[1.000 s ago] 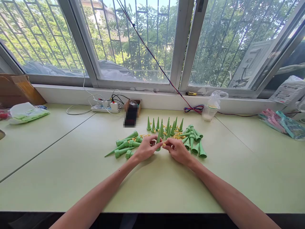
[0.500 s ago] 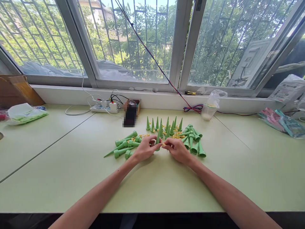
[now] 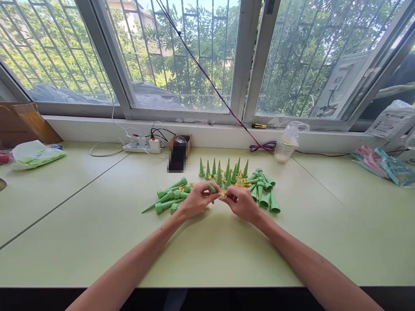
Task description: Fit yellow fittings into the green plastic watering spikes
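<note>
My left hand (image 3: 198,200) is closed around a green plastic cone (image 3: 212,188), now tilted, most of it hidden by the fingers. Close beside it, my right hand (image 3: 241,204) pinches a small yellow piece (image 3: 222,195) at the near end of that cone; whether the two touch I cannot tell. Just beyond the hands stand several upright green cones (image 3: 234,175) with small yellow pieces (image 3: 241,183) scattered among them. Several ribbed-capped green spikes (image 3: 167,196) lie left of my left hand. A heap of hollow green cones (image 3: 265,199) lies to the right of my right hand.
Behind the cones are a small box with a blurred dark front (image 3: 178,157), a power strip (image 3: 142,148) with cables and a plastic cup in a bag (image 3: 285,151). Packets (image 3: 385,166) lie far right, a green-white packet (image 3: 37,154) far left. The table's front edge is near me.
The green cone in my left hand has tipped from upright to tilted, pointing away. My right hand stays close by with the yellow piece.
</note>
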